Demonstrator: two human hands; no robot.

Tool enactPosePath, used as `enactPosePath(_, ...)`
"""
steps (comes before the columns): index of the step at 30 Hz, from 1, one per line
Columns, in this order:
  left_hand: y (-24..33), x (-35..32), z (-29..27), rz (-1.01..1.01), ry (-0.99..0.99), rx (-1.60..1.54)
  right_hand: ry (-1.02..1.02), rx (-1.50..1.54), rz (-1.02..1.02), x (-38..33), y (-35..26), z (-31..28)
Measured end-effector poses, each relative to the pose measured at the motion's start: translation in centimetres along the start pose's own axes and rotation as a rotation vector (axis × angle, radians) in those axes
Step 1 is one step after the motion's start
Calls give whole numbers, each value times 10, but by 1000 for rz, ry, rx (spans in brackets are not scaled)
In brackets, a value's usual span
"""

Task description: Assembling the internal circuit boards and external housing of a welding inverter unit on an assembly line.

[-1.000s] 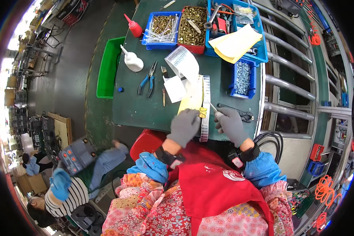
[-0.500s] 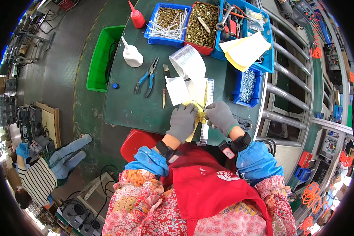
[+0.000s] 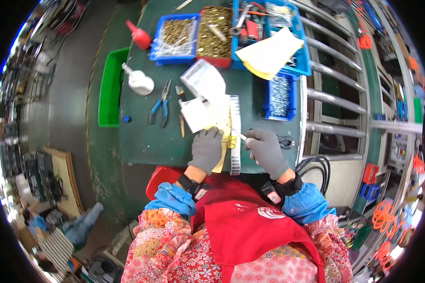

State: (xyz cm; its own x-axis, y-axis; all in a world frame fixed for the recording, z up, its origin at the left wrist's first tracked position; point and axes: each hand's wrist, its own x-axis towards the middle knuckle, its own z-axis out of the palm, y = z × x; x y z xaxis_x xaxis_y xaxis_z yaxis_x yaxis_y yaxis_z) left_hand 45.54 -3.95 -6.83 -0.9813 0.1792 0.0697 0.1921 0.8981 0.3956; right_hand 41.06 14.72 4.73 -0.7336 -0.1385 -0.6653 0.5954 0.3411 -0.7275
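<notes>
Now I see the right hand drawn away to the right; half a second ago its fingertips met the left hand at the small yellow piece, and now a gap shows between them. Its thumb and forefinger are pinched closed on a thin pale tool, whose tip points far and left, near that piece. The left hand lies on the yellow strip at the table's near edge, fingers bent and close together; from here I can't tell whether they pinch it. Just right of the strip runs one white barred strip. Farther left I count one pair of pliers and two bottles, one white, one red. Three bins of small parts stand at the far side and right: two blue, one red.
</notes>
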Motion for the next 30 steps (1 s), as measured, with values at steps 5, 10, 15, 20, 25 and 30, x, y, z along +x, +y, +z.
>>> enactPosePath(5,-5,13,0,40,-174,-95,154,174,-116,-70,21,-54)
enactPosePath(10,34,44,-20,116,-150,-293,477,280,-416,-191,69,-118)
enactPosePath(15,193,74,-22,605,-246,-361,997,343,-415,-369,128,-137)
enactPosePath(20,389,11,-47,1093,-328,-565,1535,556,-116,-518,191,-142)
enactPosePath(25,520,-70,-62,1499,-279,-522,1349,539,52,-576,286,-183)
enactPosePath(30,581,-121,-53,1596,-418,-405,1015,75,-95,-569,357,-228)
